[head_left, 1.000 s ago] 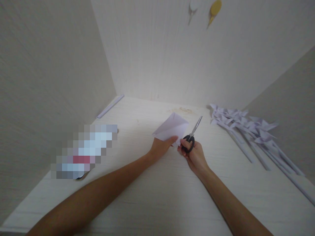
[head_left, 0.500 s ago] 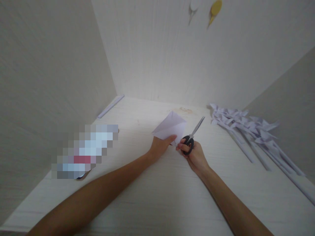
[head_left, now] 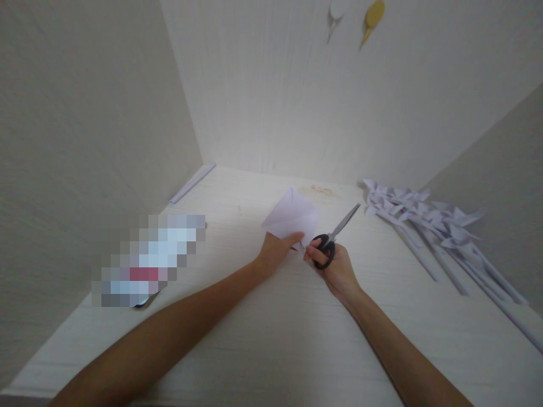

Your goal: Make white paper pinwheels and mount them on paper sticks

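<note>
Near the middle of the table, my left hand (head_left: 275, 251) grips a square sheet of white paper (head_left: 292, 215), thumb on top and fingers hidden beneath. Slits run in from the corners of the sheet. Just right of it, my right hand (head_left: 337, 268) is closed around the black handles of a pair of scissors (head_left: 326, 249). The blades point up and away to the right, nearly together and apart from the paper. The fingertips of my right hand are close to the paper's near corner; whether they touch it I cannot tell.
Several white paper pinwheels (head_left: 424, 212) on rolled paper sticks lie heaped at the right. A rolled paper stick (head_left: 193, 183) rests by the left wall. A blurred-out flat object (head_left: 156, 260) lies at the left. Two hooks, one yellow (head_left: 374, 16), are on the back wall.
The paper has turned slightly in my left hand. The scissors have tilted a little to the right, with their tips lower. Both arms are almost where they were.
</note>
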Action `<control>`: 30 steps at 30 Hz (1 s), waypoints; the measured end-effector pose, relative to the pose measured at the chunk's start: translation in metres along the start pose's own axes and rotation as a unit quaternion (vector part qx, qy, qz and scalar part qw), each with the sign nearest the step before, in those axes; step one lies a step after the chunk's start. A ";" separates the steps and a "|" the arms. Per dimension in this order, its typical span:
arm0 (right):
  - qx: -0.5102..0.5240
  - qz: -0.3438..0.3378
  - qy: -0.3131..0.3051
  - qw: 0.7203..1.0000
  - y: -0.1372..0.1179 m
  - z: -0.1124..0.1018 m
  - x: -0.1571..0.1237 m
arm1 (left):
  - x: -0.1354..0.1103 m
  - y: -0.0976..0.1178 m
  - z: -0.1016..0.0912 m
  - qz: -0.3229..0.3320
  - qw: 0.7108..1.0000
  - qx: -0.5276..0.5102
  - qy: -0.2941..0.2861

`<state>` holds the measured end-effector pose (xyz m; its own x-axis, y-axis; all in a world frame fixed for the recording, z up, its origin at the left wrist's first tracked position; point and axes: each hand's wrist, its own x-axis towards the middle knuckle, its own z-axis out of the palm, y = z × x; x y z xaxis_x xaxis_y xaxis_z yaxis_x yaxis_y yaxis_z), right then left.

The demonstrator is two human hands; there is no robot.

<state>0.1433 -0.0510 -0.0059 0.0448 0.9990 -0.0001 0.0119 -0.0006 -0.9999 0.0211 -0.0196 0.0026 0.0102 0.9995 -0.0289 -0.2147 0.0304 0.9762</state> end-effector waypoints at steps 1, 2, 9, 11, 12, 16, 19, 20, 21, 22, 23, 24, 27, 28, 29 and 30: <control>0.000 0.000 0.003 1.000 0.000 0.000 0.000 | 0.000 0.000 0.000 -0.002 1.000 -0.001 0.001; 0.001 0.000 0.005 1.000 0.000 0.000 0.000 | 0.000 0.000 0.000 -0.002 1.000 -0.001 0.003; 0.034 0.031 0.014 0.999 -0.004 0.003 -0.001 | -0.004 0.004 0.002 0.018 1.000 0.025 0.003; 0.034 0.036 0.026 0.998 -0.004 0.004 -0.001 | -0.005 0.005 0.002 0.010 1.000 0.022 -0.004; 0.032 0.037 0.031 0.998 -0.004 0.004 -0.002 | -0.005 0.005 0.002 0.007 1.000 0.021 -0.007; 0.041 0.042 0.033 0.998 -0.004 0.005 -0.001 | -0.005 0.005 0.002 0.010 1.000 0.018 -0.010; 0.058 0.039 0.024 0.997 -0.005 0.004 -0.001 | -0.004 0.004 0.002 0.005 1.000 0.009 -0.006; 0.061 0.036 0.018 0.997 -0.005 0.003 -0.001 | -0.004 0.004 0.002 0.002 1.000 0.006 -0.006; 0.062 0.033 0.010 0.997 -0.006 0.003 -0.001 | -0.004 0.004 0.002 0.000 1.000 0.004 -0.007; 0.062 0.031 0.003 0.998 -0.006 0.002 -0.001 | -0.004 0.003 0.002 -0.001 1.000 0.001 -0.009; 0.062 0.029 -0.004 0.998 -0.007 0.001 -0.001 | -0.004 0.003 0.002 -0.002 1.000 -0.002 -0.010; 0.060 0.028 -0.009 0.998 -0.007 0.001 -0.001 | -0.004 0.002 0.002 -0.003 1.000 -0.005 -0.011; 0.052 0.030 -0.008 0.998 -0.008 0.000 -0.001 | -0.003 0.001 0.002 -0.009 1.000 -0.008 -0.006; 0.048 0.030 -0.006 0.998 -0.008 0.000 -0.001 | -0.002 0.001 0.002 -0.007 1.000 -0.008 -0.004; 0.045 0.030 -0.004 0.999 -0.008 0.000 -0.001 | -0.002 0.000 0.002 -0.004 1.000 -0.006 -0.004; 0.044 0.028 -0.002 0.999 -0.007 -0.001 -0.001 | -0.003 0.001 0.002 -0.001 1.000 -0.005 -0.005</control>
<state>0.1437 -0.0518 0.0016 0.0382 0.9977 -0.0557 -0.0774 -0.0526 -0.9956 0.0225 -0.0221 0.0036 0.0208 0.9994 -0.0282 -0.2235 0.0321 0.9742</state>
